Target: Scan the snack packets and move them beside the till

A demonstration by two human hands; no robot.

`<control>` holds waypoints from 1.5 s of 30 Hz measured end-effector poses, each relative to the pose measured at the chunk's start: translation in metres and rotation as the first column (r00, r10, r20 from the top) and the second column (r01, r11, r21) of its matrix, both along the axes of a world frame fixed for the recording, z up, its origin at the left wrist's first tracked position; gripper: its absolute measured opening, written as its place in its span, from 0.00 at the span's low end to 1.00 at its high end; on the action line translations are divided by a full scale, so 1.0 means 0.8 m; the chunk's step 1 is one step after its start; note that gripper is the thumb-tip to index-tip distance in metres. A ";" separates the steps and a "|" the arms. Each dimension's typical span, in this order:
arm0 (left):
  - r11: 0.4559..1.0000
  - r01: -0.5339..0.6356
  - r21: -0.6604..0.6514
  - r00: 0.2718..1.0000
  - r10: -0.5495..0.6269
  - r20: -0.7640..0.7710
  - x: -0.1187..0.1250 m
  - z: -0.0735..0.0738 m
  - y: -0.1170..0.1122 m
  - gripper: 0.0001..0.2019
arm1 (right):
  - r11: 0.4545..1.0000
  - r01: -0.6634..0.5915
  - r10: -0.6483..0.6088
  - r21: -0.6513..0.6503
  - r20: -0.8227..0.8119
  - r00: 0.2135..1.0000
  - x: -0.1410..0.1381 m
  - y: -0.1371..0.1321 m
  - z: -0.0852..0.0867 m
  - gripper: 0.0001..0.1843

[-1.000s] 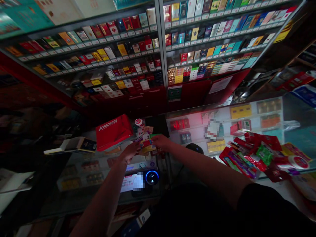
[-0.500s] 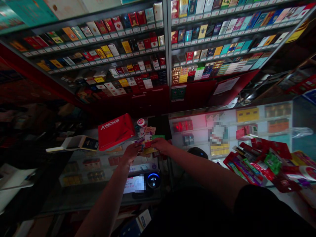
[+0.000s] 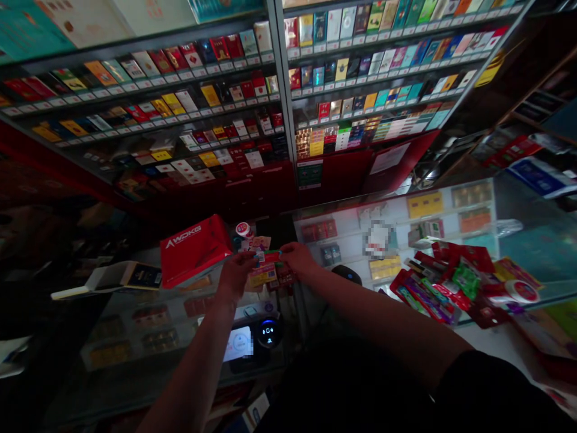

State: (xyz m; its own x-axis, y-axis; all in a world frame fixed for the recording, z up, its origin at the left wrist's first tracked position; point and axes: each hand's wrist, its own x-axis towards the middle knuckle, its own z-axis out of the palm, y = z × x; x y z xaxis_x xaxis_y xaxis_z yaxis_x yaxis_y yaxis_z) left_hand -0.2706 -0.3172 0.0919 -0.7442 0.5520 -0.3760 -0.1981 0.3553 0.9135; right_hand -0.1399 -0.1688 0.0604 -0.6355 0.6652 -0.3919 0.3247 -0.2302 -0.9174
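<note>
Nearest in this part of the counter there is a payment device (image 3: 238, 343) with a lit screen. Just beyond it, the left hand (image 3: 234, 278) and the right hand (image 3: 295, 258) come toward each other. The fingers of both appear to pinch a small packet (image 3: 270, 257), the left ones at its left end, the right ones at its right end. So the packet lies between the fingertips, above a yellow packet (image 3: 262, 276); whether these two touch, one cannot tell. To handle it well, a light and even grip at the edges seems best, with the printed face uncovered. Farther are a round tub (image 3: 243, 230) and, at left, a red box (image 3: 196, 249).
</note>
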 end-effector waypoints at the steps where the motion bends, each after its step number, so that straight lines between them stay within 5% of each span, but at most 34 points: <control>1: 1.000 0.017 0.020 1.000 -0.018 0.011 0.005 0.004 0.007 0.33 | 0.999 0.032 -0.032 0.007 -0.001 0.999 0.007 0.006 0.004 0.13; 6: 0.989 0.069 0.129 0.995 -0.077 0.060 0.033 0.018 0.047 0.27 | 0.988 0.150 -0.151 -0.030 -0.054 0.987 0.046 0.041 0.026 0.13; 15: 0.962 0.218 0.161 0.976 -0.218 -0.021 0.086 0.032 0.122 0.24 | 0.948 0.284 -0.273 0.145 -0.091 0.958 0.136 0.099 0.055 0.12; 25: 0.907 0.363 0.213 0.931 -0.363 -0.043 0.130 0.020 0.189 0.26 | 0.904 0.414 -0.405 0.105 -0.098 0.909 0.202 0.134 0.067 0.13; 45: 0.756 0.614 0.228 0.769 -0.638 0.043 0.172 -0.052 0.257 0.20 | 0.805 0.581 -0.579 0.119 -0.051 0.814 0.284 0.147 -0.020 0.16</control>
